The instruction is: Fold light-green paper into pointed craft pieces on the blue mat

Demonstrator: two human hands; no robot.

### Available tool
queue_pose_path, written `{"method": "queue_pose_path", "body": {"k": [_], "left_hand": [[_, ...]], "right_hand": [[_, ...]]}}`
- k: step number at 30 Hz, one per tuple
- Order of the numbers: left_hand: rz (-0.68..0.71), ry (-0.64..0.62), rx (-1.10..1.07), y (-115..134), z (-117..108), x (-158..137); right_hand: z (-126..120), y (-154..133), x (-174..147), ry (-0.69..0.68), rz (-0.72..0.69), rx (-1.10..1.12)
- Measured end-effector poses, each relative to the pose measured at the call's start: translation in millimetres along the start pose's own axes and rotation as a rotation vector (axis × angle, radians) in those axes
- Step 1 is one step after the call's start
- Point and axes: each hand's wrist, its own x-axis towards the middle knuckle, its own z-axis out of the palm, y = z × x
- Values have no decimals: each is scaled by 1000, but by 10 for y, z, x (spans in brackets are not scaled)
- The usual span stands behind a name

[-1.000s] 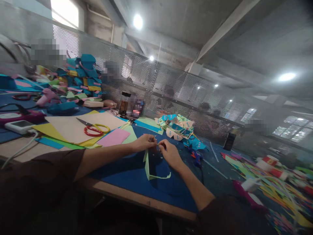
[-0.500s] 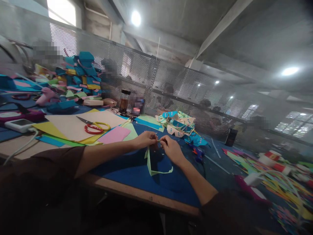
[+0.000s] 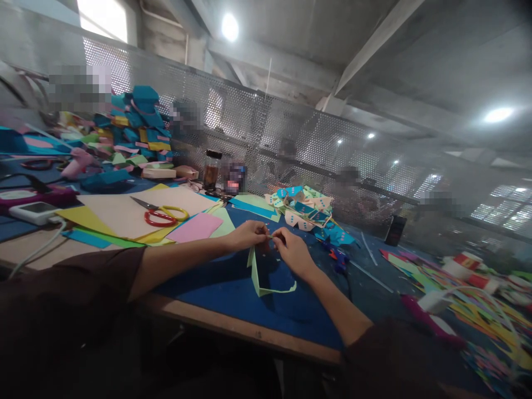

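Hands, two, both yours, raised over the blue tabletop [image 3: 233, 288] with fingertips nearly meeting. Left hand [image 3: 251, 234], one: your thumb and fingers pinch together at the top of the folded strip. Right hand [image 3: 294, 249], one: your thumb and finger are closed on a small yellowish bit [image 3: 270, 237] between the two hands; whether it belongs to the strip you cannot tell at this size.

Folded strip [image 3: 256, 277], pale green paper, one: hangs beneath your left hand, bends once low down, then runs out toward your right with a curled end.

To your left: open scissors [image 3: 164, 215], one pair, one red and one yellow handle loop, lying on a large pale sheet [image 3: 112, 208]; pink sheet [image 3: 197, 228], one, nearer your left hand.

Ahead: dark-lidded jar [image 3: 211, 169], one; heap of cut paper shapes [image 3: 301, 221], blue, green and cream with coloured dots, overlapping too much for you to count.

To your right: blue-and-red tool [image 3: 338, 257], one, just beyond your right hand; clear sticks [image 3: 372, 277], two, near it; dark upright phone [image 3: 395, 230], one.
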Motion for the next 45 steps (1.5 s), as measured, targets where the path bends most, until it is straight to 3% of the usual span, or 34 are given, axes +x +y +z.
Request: {"method": "queue_pose_path", "body": {"k": [27,35,45], "left_hand": [[3,-15,34,8,-23,28],[-18,198,73,165,-229,61],[-64,385,151,52,-465,131]], "right_hand": [[-23,7,3,45,1,20],[-72,54,52,230,12,126],[-212,-78,38,500,11,219]]}}
